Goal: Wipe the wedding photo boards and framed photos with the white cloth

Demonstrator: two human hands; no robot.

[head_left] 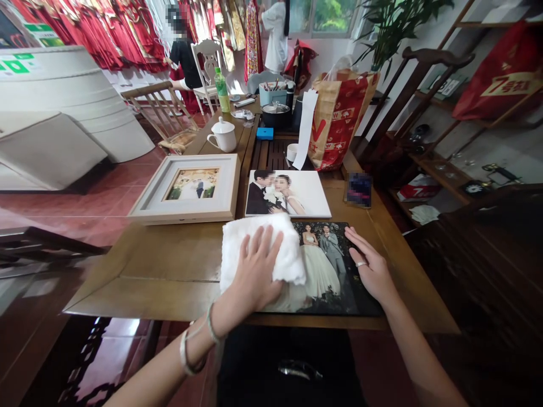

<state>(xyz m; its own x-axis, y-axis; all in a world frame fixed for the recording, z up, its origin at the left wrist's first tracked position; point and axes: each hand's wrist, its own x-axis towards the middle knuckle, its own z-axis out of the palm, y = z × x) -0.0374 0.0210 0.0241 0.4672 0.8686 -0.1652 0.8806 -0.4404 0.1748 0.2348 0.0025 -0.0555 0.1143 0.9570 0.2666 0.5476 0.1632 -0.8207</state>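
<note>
The wooden table (pixel 169 271) lay broad under everything, and at its near edge, right in front of me, sat the dark photo panel (pixel 339 265), flat, with its long side along the table's lip. I judged it stiff and fairly light, a glossy board whose face would take fingerprints and scratches easily (the sheen on the dark background suggested as much). So the bare edges and corners seemed the places to grip it, not the picture itself. It also looked slick enough to slide on the wood unless steadied. Over its left part lay the white cloth (pixel 258 243), soft, thick and limp. It would bunch under any push and could be pinched up anywhere. My left hand (pixel 257 271) rested on top of that cloth, palm down, fingers spread apart and closed on nothing. My right hand (pixel 371 271) lay flat at the panel's right edge, fingers straight and nearly together, touching the surface without clamping it, a ring (pixel 360 264) on one finger.
</note>
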